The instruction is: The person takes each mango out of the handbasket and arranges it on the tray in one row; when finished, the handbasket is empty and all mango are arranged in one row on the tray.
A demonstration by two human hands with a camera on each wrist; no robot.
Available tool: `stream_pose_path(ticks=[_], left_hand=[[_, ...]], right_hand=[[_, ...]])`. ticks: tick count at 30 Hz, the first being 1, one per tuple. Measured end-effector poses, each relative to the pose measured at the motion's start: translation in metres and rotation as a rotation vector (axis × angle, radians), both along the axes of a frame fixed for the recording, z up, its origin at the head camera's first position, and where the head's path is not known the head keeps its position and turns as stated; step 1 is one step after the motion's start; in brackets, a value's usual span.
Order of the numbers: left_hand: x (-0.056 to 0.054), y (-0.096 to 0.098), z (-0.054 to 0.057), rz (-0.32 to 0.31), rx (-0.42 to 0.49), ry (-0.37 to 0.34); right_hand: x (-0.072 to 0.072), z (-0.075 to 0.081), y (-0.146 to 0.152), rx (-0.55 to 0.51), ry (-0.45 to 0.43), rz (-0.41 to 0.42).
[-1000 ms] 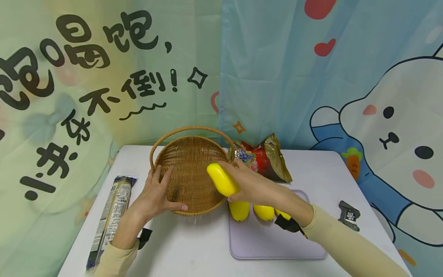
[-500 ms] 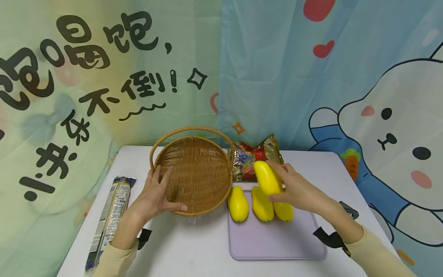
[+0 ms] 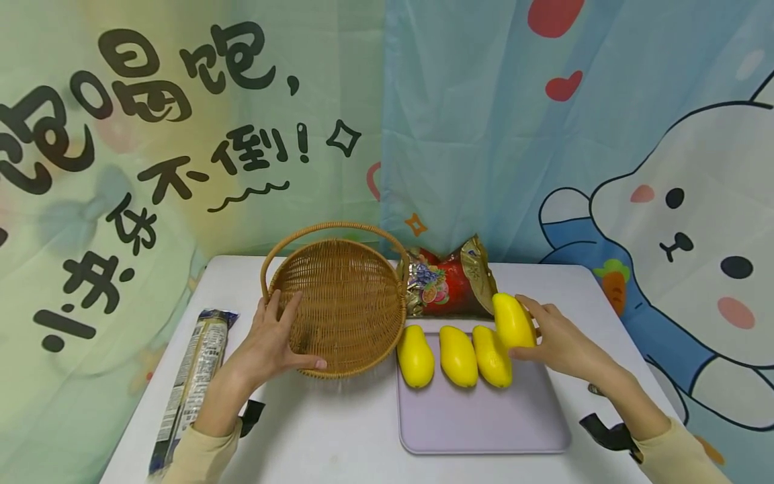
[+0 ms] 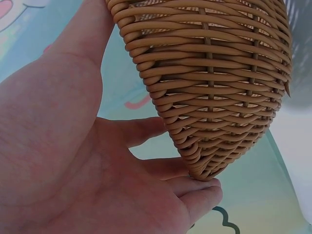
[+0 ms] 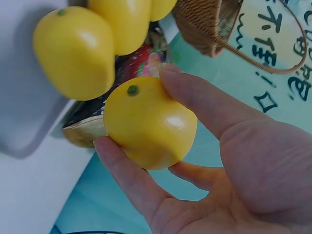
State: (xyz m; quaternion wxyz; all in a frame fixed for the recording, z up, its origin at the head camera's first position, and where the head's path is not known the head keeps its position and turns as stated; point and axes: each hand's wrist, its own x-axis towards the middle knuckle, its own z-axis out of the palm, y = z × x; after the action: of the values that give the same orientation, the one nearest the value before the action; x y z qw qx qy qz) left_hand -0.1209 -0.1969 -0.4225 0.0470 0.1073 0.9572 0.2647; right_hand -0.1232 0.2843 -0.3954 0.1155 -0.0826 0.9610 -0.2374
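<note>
My right hand (image 3: 562,339) holds a smooth yellow mango (image 3: 512,321) between thumb and fingertips, above the right part of a lilac tray (image 3: 484,423). In the right wrist view, the held mango (image 5: 151,124) shows a small green stem spot. Several more mangoes (image 3: 457,356) lie in a row along the back of the tray. My left hand (image 3: 263,346) grips the left front rim of a wicker basket (image 3: 345,309) with an arched handle. Seen from the left wrist, the thumb and fingers spread along the rim of the basket (image 4: 209,83); nothing shows inside it.
A red and gold snack bag (image 3: 450,282) lies behind the tray, close to the basket. At the left edge of the white table (image 3: 314,430) is a long striped packet (image 3: 193,390). Behind the right wrist, a small dark item (image 3: 595,389) is mostly hidden. A printed curtain hangs behind.
My right hand has carried the mango from beside the basket rightward to over the tray's right side, uncovering the mangoes in the row. My left hand stays at the basket rim.
</note>
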Motion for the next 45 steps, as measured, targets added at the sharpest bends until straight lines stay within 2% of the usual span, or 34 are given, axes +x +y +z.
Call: stream_pose_path(ticks=[8, 20, 36, 45], left_hand=[[0.000, 0.000, 0.000, -0.002, -0.003, 0.009], [0.000, 0.000, 0.000, -0.009, -0.006, 0.015], [0.001, -0.001, -0.001, 0.000, -0.002, -0.001], [0.001, -0.002, -0.002, 0.004, -0.010, 0.006]], right_hand=[[-0.002, -0.015, 0.022, 0.060, -0.037, -0.052], [-0.003, -0.043, 0.036, 0.042, -0.145, -0.065], [-0.005, -0.063, 0.038, 0.077, -0.178, -0.060], [-0.003, -0.063, 0.034, 0.089, -0.172, -0.067]])
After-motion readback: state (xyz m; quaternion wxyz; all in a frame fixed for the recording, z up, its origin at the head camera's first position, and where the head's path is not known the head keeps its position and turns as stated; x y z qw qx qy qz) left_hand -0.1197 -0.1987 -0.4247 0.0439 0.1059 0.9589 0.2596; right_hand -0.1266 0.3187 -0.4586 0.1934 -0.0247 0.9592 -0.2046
